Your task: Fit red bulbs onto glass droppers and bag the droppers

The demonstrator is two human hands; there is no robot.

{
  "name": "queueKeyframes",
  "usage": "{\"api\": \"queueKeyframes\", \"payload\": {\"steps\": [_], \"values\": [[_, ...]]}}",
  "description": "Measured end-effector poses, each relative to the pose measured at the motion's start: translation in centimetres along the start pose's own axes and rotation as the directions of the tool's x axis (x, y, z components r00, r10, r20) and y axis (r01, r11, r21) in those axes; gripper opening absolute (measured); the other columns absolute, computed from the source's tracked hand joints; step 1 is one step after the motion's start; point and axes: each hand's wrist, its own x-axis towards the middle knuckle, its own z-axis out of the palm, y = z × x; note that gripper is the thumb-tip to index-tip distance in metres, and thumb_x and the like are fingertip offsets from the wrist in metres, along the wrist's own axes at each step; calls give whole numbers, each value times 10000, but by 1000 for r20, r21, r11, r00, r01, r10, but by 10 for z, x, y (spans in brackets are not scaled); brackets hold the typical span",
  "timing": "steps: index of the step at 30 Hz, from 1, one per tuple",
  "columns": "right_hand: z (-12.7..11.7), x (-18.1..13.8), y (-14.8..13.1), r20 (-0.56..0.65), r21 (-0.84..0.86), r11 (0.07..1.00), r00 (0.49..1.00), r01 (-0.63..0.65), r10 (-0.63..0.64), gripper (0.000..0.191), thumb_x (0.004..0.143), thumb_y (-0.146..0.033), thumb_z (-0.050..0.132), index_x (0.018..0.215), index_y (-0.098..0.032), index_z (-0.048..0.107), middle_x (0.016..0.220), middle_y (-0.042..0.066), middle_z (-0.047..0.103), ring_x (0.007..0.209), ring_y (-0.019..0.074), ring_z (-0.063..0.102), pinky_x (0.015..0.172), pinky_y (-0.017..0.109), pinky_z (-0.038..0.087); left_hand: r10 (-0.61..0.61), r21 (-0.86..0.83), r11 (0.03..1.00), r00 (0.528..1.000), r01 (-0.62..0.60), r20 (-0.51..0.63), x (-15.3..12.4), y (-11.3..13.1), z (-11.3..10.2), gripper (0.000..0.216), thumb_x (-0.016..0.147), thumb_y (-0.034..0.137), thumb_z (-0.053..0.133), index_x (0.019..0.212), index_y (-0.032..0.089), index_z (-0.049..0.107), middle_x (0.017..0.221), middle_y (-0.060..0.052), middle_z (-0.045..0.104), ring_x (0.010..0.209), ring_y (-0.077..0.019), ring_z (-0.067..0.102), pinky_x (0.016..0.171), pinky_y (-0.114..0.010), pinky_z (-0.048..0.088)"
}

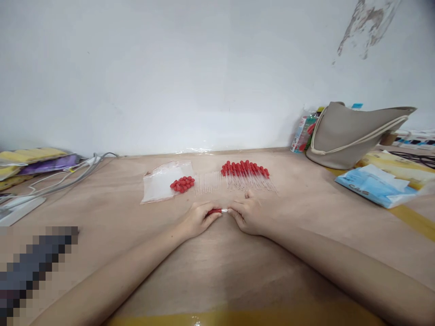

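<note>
My left hand (198, 218) pinches a red rubber bulb (215, 211) low over the brown table (217, 262). My right hand (247, 213) pinches the clear glass tube (224, 210) that meets that bulb. The two hands face each other, fingertips almost touching. Just beyond them lies a row of bare glass tubes (208, 182). To its right sits a row of finished droppers with red bulbs (245, 172). A small heap of loose red bulbs (182, 184) rests on the edge of a clear plastic bag (159, 184).
A grey bag with rope handles (346, 133) stands at the back right, a blue-and-white packet (375, 184) in front of it. Cables (73, 174) and yellow and purple packets (32, 158) lie at the left. A white wall runs behind the table.
</note>
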Motion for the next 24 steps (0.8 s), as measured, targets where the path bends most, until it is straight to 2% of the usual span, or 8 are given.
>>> {"api": "queueKeyframes", "payload": {"steps": [7, 10, 13, 15, 17, 19, 21, 24], "values": [[-3, 7, -6, 22, -87, 996, 1000, -12, 14, 267, 857, -215, 388, 704, -161, 600, 685, 32, 630, 565, 115, 454, 678, 310, 232, 15, -3, 1000, 1000, -15, -3, 9, -10, -5, 152, 835, 255, 483, 908, 186, 597, 847, -36, 640, 786, -144, 581, 721, -268, 450], [-10, 10, -7, 85, -135, 991, 996, 8, 3, 273, 844, -213, 401, 682, -157, 613, 696, 53, 645, 597, 129, 492, 720, 327, 242, -27, -8, 1000, 995, 27, -92, 11, -16, -8, 194, 799, 257, 531, 975, 181, 557, 900, -47, 601, 789, -147, 567, 699, -272, 463], [-19, 14, 7, 55, -168, 977, 988, -131, 142, 287, 836, -239, 400, 668, -169, 622, 690, 51, 653, 604, 141, 519, 771, 349, 244, -97, 14, 995, 982, 101, -164, 9, -19, -11, 297, 759, 276, 574, 1034, 181, 515, 911, -46, 563, 775, -147, 543, 661, -270, 468], [-23, 19, 27, -40, -160, 907, 921, -389, 388, 322, 841, -283, 380, 654, -184, 623, 628, 30, 640, 565, 139, 523, 776, 347, 260, -123, 19, 992, 984, 126, -131, 8, -19, -12, 242, 764, 274, 562, 986, 181, 536, 878, -37, 552, 745, -139, 534, 652, -267, 465], [-26, 24, 52, -118, -111, 768, 776, -631, 620, 292, 825, -313, 392, 725, -198, 640, 672, 29, 653, 624, 164, 563, 745, 329, 289, -124, 22, 992, 988, 126, -89, 7, -19, -13, 166, 779, 263, 539, 920, 177, 562, 860, -34, 551, 723, -132, 530, 657, -268, 459], [-25, 29, 75, -181, -118, 622, 632, -774, 753, 280, 806, -329, 400, 797, -204, 651, 756, 56, 665, 720, 206, 587, 727, 338, 301, -114, 22, 993, 991, 116, -75, 6, -19, -13, 134, 789, 257, 525, 884, 175, 575, 862, -38, 557, 727, -134, 531, 662, -272, 454], [-22, 32, 91, -193, -142, 553, 571, -821, 798, 292, 801, -352, 397, 825, -212, 652, 780, 71, 665, 772, 233, 590, 742, 362, 301, -102, 23, 994, 992, 104, -71, 6, -19, -13, 121, 794, 256, 517, 858, 176, 582, 859, -41, 563, 736, -138, 532, 669, -277, 451], [-14, 33, 101, -157, -173, 522, 547, -835, 822, 290, 787, -350, 405, 824, -206, 654, 790, 90, 664, 790, 250, 592, 748, 382, 306, -94, 34, 995, 994, 96, -60, 7, -19, -13, 119, 798, 260, 512, 827, 176, 589, 843, -42, 567, 738, -143, 530, 679, -286, 448]]}}
